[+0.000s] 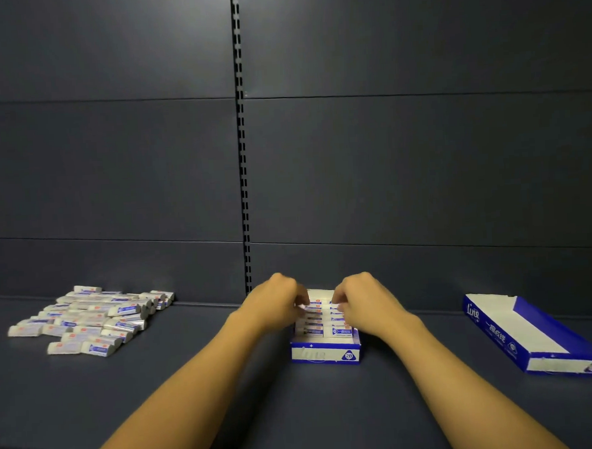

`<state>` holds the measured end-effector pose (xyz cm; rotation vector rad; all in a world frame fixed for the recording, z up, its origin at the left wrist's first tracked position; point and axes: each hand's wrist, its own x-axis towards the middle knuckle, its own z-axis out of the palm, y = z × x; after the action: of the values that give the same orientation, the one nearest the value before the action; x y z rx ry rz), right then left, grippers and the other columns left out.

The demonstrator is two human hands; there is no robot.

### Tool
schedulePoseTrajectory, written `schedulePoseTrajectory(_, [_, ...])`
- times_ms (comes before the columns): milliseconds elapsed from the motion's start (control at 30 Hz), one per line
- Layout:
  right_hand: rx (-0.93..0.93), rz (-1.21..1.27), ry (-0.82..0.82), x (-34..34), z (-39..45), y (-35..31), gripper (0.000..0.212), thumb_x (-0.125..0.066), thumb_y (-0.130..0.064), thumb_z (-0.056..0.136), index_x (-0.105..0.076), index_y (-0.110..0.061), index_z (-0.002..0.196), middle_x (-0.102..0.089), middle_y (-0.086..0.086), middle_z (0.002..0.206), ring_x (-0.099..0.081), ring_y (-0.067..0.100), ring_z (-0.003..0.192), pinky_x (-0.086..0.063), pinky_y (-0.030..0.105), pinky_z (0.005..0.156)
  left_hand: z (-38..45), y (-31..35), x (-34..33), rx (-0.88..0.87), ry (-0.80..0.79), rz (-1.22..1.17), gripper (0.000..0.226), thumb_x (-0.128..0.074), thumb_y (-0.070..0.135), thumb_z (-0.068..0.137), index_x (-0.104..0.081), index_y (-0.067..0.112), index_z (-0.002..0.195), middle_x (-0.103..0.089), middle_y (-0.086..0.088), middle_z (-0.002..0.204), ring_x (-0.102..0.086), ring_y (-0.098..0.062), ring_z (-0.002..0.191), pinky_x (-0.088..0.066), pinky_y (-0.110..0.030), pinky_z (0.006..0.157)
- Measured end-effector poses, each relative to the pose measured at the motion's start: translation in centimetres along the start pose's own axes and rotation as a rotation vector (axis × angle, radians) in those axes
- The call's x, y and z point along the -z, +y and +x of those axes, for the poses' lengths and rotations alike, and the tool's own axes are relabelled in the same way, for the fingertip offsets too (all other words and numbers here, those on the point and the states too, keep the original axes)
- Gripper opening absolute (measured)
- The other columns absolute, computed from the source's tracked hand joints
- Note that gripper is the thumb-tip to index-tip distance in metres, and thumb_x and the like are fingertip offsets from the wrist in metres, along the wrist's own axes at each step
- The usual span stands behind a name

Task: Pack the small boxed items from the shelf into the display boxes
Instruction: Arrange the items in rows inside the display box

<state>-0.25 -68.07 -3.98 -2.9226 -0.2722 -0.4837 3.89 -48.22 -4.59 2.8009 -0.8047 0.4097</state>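
A: What is seen to the left of the centre display box (325,355)?

B: A loose pile of small boxed items (90,319) is left on the shelf (193,384), well apart from that box; roughly thirty, too overlapped for an exact count.

A: And at the box itself?

B: Two rows of items are already packed in it. The left hand (278,307) and right hand (364,303) are held over the far rows with fingers curled down onto the items; whether any single item is pinched cannot be told. Seating the rows is judged to be the step in hand.

A: Next?

B: More items would have to be fetched from the pile. To the right of the centre box, a second display box (533,335) is lying empty. Two boxes are counted.
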Motion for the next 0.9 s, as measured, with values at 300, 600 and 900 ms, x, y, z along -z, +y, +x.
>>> schedulePoseTrajectory(300, [0.16, 0.009, -0.05, 1.9, -2.2, -5.5, 0.021, -0.06, -0.012, 0.089, -0.073, -0.019, 0.103, -0.07, 0.003, 0.104, -0.066, 0.02, 0.087, -0.053, 0.029, 0.067, -7.0, -2.2, 4.4, 0.254, -0.011, 0.074, 0.021, -0.06, 0.021, 0.093, -0.075, 0.021, 0.107, -0.073, -0.002, 0.107, -0.068, -0.022, 0.092, -0.06, -0.042, 0.083])
schedulePoseTrajectory(600, [0.362, -0.03, -0.167, 0.3, -3.9, -13.0, 0.026, -0.059, -0.015, 0.088, -0.067, -0.021, 0.112, -0.062, 0.008, 0.116, -0.064, 0.031, 0.099, -0.054, 0.04, 0.087, -14.4, -3.0, 6.9, 0.355, -0.041, 0.29, 0.028, -0.058, 0.022, 0.085, -0.076, 0.024, 0.107, -0.071, -0.005, 0.111, -0.067, -0.027, 0.099, -0.058, -0.04, 0.084])
schedulePoseTrajectory(900, [0.35, 0.014, -0.251, -1.5, -3.6, -18.9, 0.028, -0.057, -0.007, 0.083, -0.069, -0.012, 0.108, -0.065, 0.013, 0.113, -0.065, 0.033, 0.098, -0.058, 0.04, 0.083, -21.3, -8.3, 8.4, 0.482, -0.052, 0.216, 0.029, -0.06, 0.017, 0.088, -0.075, 0.022, 0.113, -0.068, -0.006, 0.12, -0.065, -0.029, 0.105, -0.056, -0.038, 0.085])
